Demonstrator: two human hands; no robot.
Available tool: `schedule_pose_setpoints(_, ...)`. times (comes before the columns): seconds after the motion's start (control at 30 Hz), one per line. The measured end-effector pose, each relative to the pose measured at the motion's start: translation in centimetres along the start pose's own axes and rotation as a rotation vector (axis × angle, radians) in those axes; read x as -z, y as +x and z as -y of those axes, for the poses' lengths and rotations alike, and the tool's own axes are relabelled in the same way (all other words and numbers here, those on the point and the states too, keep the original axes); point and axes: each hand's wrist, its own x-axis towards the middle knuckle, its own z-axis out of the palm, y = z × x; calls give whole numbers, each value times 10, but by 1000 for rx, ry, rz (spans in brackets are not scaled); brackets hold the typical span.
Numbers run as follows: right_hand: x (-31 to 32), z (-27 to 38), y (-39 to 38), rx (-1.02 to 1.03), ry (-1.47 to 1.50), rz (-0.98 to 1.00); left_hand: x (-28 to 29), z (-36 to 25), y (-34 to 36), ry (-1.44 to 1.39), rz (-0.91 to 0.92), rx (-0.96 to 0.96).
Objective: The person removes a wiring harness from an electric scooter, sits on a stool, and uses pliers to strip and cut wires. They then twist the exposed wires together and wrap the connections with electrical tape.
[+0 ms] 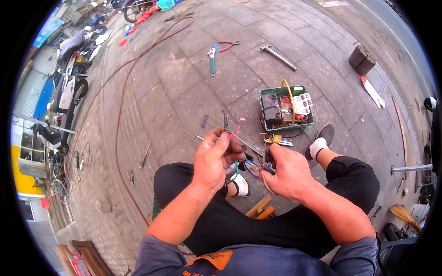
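Left hand (pixel 215 158): fingers curled shut round the handles of the scissors (pixel 239 138), thumb on top – firm hold.
Right hand (pixel 287 170): fingers pinched closed on a bundle of coloured wires (pixel 252 168); a grey cable loops out under the palm.
Scissors: held above the knees, between the two hands; long axis runs from upper left down to lower right, tips toward the right hand's fingers. Whether the blades touch the wires – can't tell.
Wires: short, fanned between the hands, just below the blades.
Green crate (pixel 263 94): on the paving just beyond the hands; holds a dark box-shaped part, a yellow cable arching over it, red bits and a flat divided case of small parts.
By the crate: yellow-handled tool (pixel 276 139) on the ground, near the right hand.
Further out: adjustable wrench (pixel 212 60), red-handled pliers (pixel 229 45), hammer (pixel 277 56), all lying well apart on the paving.
Red hose (pixel 120 110): long curve along the left.
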Motion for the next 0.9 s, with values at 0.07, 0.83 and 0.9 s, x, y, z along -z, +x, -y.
schedule_pose_setpoints(0.07,-3,0,1,-17,4,-13,-4,-2,0,27,-53,50)
schedule_pose_setpoints(0.83,-11,3,3,227,-104,-316,11,15,-5,-222,143,11)
schedule_pose_setpoints(0.9,-9,4,3,226,-107,-315,8,13,-6,-198,145,4)
